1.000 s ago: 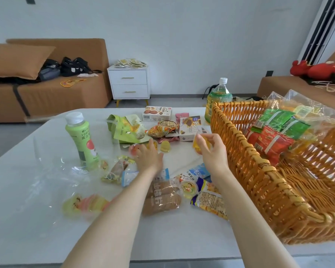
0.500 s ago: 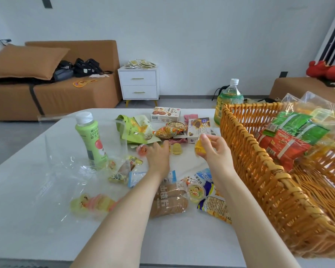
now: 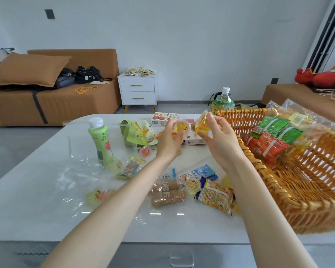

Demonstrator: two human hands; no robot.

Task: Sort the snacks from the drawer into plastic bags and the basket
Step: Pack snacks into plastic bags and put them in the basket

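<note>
Both hands are raised above the white table (image 3: 37,209). My left hand (image 3: 168,142) grips a small yellow jelly cup (image 3: 182,126). My right hand (image 3: 219,138) pinches a second yellow jelly cup (image 3: 202,125) close beside it. The wicker basket (image 3: 275,182) stands to the right and holds a clear bag of red and green snack packs (image 3: 275,138). A clear plastic bag (image 3: 70,176) lies flat at the left with jelly cups (image 3: 97,196) inside. Loose snacks lie under my arms: a pink jelly cup (image 3: 145,151), bread rolls (image 3: 168,194), a crisps pack (image 3: 215,198).
A green drink bottle (image 3: 101,140) stands upright on the bag at the left. A green pouch (image 3: 137,132), biscuit boxes (image 3: 162,118) and a large bottle (image 3: 222,102) sit at the table's far side. Sofas and a white nightstand (image 3: 137,89) stand behind.
Both hands have lifted off the table and come together; the left hand has picked up a jelly cup, and the right has raised its own.
</note>
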